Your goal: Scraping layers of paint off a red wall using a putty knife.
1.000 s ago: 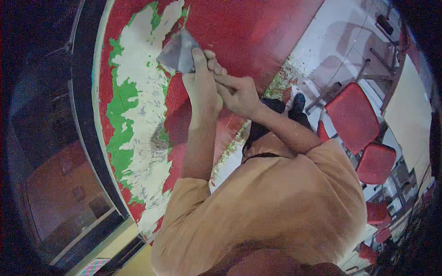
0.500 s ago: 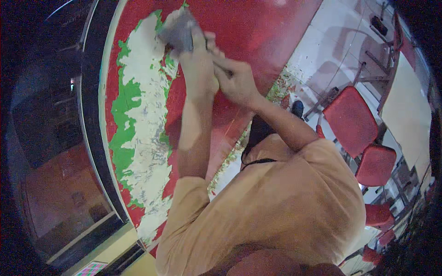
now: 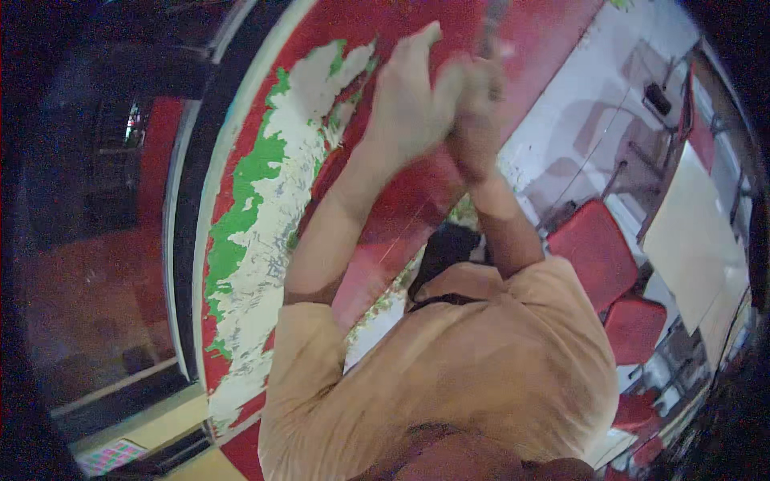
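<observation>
Reaching up against the red painted wall, you have both hands clasped together around a thin grey tool handle, which pokes out above your knuckles near the top edge of the view (its working end is cut off or blurred, so its kind cannot be told). Your right hand is closed around the handle, and your left hand is pressed against it from the left, fingers folded over; whether the left grip actually reaches the handle cannot be told. Both hands sit over bare red paint, just right of the scraped patch, where red has come away to show white and green beneath. Your forearms rise from the orange shirt that fills the lower middle. Flakes of paint lie along the foot of the wall. Further right, red chairs stand on the pale floor beside a light worktop.
</observation>
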{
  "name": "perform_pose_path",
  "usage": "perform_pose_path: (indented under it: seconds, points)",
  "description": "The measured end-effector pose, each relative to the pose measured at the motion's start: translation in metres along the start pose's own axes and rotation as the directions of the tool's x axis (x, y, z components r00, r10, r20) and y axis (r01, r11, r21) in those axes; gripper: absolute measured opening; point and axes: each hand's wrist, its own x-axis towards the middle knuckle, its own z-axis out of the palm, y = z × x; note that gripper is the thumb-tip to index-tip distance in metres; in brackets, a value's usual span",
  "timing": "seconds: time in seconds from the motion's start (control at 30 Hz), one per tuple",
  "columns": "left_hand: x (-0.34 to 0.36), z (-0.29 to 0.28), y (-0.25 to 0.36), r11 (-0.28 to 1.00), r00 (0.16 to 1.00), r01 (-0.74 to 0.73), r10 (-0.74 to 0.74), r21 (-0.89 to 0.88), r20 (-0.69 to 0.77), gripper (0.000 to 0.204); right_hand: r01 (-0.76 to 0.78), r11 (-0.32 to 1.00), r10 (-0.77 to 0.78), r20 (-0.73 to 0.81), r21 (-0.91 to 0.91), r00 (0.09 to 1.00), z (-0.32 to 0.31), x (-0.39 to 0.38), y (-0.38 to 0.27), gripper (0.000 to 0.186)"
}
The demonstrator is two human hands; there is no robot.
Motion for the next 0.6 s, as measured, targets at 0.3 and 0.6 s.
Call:
perform_pose_path:
  seconds: [0.3, 0.6]
  points:
    - [-0.058, -0.115, -0.033, 0.640, 0.992, -0.071, -0.033, 0.765, 0.121, 0.081, -0.723, 0.605, 0.616, 0.379, 0.333, 0.691, -0.064, -0.016, -0.065, 0.041]
    - [-0.213, -0.193, -0.026, 0.236, 0.970, 0.210, -0.169, 0.949, -0.172, 0.061, -0.556, 0.823, 0.374, 0.622, 0.121, 0.688, -0.005, -0.049, -0.145, 0.042]
